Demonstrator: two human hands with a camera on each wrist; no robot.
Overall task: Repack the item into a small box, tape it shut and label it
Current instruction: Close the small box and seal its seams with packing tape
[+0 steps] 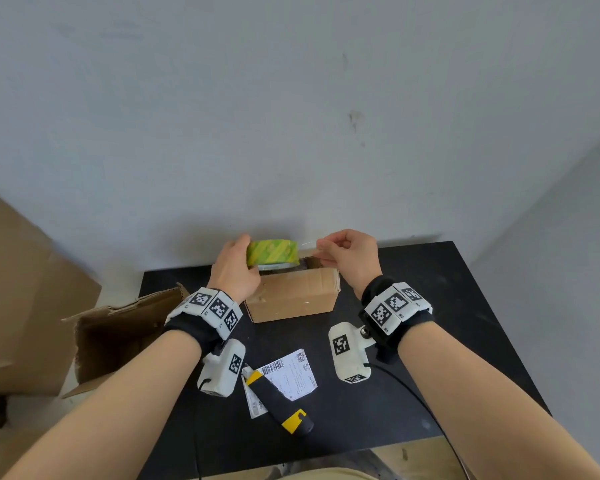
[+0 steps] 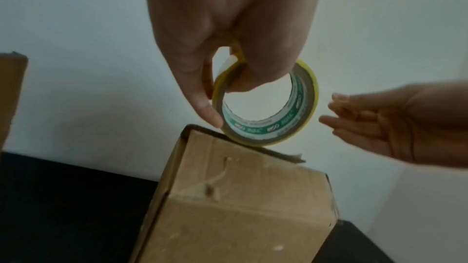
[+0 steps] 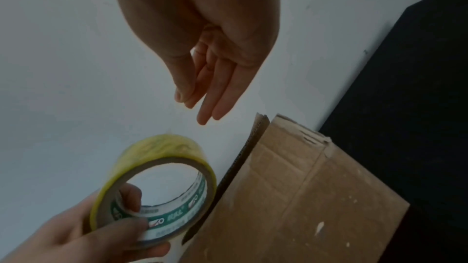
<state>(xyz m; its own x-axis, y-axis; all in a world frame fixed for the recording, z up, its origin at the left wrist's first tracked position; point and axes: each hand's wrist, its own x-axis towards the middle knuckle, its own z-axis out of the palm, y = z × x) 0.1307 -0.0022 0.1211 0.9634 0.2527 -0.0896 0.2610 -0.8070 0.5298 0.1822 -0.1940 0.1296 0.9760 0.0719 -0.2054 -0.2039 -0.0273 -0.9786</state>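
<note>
Holding a yellow-green roll of packing tape just above the far edge of the small brown cardboard box, with the left hand wrapped round it: thumb hooked through the core, fingers curled over the outer rim. Roll tilted on edge, its lower rim right at the box's far top edge in the left wrist view; cannot tell whether touching. Green-and-white printed lining visible inside the core.

Hovering just right of the roll, the right hand, thumb and forefinger pinched together, a thin clear strip of tape stretched between that pinch and the roll in the head view. Other fingers straight and relaxed, pointing down toward the box. Strip too faint to make out in either wrist view.

Sitting closed on the black tabletop, that small box, near the wall, top flaps folded down, pale scuffs on its side. Nearer than the box, a white shipping label with a barcode lying flat, partly over a black-and-yellow utility knife. A narrow white paper slip tucked beside the knife. Left of the small box, a larger open cardboard carton hanging off the tabletop's edge, flaps splayed.
</note>
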